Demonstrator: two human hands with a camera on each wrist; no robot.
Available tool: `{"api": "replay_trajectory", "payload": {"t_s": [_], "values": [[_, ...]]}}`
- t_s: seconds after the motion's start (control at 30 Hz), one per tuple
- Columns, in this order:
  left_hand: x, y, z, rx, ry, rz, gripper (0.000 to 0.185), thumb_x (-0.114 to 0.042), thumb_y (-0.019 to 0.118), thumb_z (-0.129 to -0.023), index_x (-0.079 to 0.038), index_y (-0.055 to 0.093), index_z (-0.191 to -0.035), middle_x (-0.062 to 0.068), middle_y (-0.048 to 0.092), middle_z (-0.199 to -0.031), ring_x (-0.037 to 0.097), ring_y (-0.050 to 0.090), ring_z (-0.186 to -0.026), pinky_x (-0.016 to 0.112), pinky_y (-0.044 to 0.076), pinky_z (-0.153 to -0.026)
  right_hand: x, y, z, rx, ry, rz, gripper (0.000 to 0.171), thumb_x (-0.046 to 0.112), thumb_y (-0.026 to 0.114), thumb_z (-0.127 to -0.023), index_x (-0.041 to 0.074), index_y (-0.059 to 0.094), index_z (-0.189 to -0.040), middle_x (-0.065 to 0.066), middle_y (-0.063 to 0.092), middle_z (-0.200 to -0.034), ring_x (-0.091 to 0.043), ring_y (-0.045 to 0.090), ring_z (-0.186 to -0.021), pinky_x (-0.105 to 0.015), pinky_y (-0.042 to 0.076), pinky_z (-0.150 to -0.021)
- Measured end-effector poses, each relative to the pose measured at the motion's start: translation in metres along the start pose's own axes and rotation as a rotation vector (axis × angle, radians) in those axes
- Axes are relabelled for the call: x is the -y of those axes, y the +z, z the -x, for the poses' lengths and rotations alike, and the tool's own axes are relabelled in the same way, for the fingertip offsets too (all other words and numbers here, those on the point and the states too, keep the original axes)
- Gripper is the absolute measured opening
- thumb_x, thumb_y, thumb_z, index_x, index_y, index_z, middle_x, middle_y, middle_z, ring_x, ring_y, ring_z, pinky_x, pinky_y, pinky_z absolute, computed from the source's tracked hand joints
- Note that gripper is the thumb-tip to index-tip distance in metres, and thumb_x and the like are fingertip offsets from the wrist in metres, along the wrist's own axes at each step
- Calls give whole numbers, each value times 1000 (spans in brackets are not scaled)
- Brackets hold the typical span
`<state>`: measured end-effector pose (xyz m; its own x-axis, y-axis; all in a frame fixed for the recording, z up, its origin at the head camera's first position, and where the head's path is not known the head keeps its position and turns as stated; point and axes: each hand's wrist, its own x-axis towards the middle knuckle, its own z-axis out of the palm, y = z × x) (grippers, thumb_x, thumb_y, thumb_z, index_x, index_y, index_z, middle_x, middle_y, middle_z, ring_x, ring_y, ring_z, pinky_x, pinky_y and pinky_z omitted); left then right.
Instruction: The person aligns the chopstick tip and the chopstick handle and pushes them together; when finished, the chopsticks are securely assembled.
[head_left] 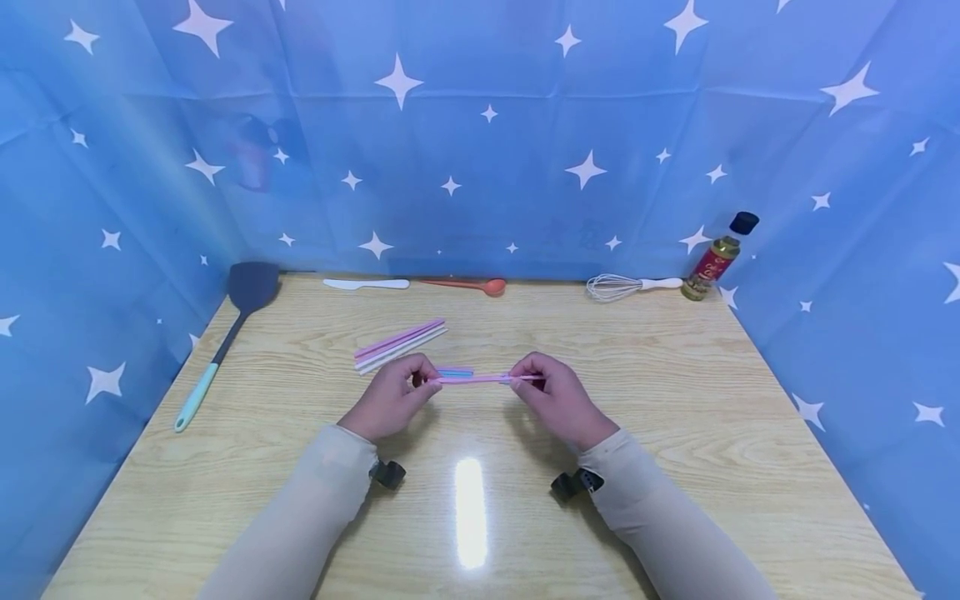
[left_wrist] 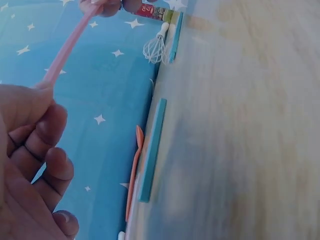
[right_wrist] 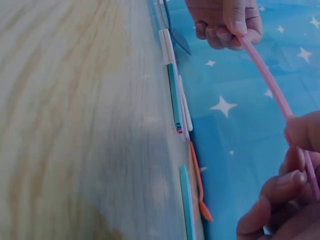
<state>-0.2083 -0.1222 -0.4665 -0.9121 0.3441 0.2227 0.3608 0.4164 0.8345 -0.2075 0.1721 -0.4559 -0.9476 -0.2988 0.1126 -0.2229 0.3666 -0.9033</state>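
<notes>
At the centre of the head view, the left hand (head_left: 392, 398) and the right hand (head_left: 558, 398) each pinch 1 end of a pink straw (head_left: 483, 379), holding it level just above the wooden table (head_left: 675, 400). The left hand's fingers are curled around its end, with the thumb and forefinger clamping the straw; the right hand does the same at the other end. In the right wrist view the pink straw bows slightly between the 2 hands. A blue straw (head_left: 455, 372) lies on the table just behind the pink one, near the left hand. A small bundle of straws (head_left: 400, 345) rests to the upper left of the hands. Along the back edge lie a white knife (head_left: 366, 284), an orange spoon (head_left: 467, 286), a whisk (head_left: 630, 287) and a bottle (head_left: 718, 257). A dark spatula (head_left: 225, 333) sits at the left edge.
</notes>
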Motion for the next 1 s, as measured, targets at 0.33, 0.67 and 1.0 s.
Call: {"api": "replay_trajectory", "payload": {"t_s": [0.33, 0.67, 1.0], "values": [[24, -24, -3, -219, -193, -41, 5, -11, 65, -104, -9, 67, -100, 7, 55, -88, 22, 49, -79, 32, 42, -69, -5, -5, -3, -106, -35, -14, 22, 3, 65, -103, 4, 60, -123, -10, 55, -89, -14, 47, -70, -23, 41, -64], [44, -50, -1, -335, -379, -192, 9, -19, 64, -105, -11, 69, -105, 10, 65, -98, 22, 54, -73, 37, 40, -73, -3, -1, -6, -81, 17, 13, 20, -3, 61, -103, -2, 60, -122, -12, 53, -89, -15, 44, -68, -24, 40, -64], [44, -53, 0, -206, -418, -317, 10, -18, 66, -102, -9, 69, -100, 7, 67, -91, 27, 58, -82, 56, 33, -93, -6, -2, -3, -77, 5, -19, 23, 8, 65, -104, -3, 60, -123, -8, 52, -90, -19, 46, -72, -26, 41, -65]]}}
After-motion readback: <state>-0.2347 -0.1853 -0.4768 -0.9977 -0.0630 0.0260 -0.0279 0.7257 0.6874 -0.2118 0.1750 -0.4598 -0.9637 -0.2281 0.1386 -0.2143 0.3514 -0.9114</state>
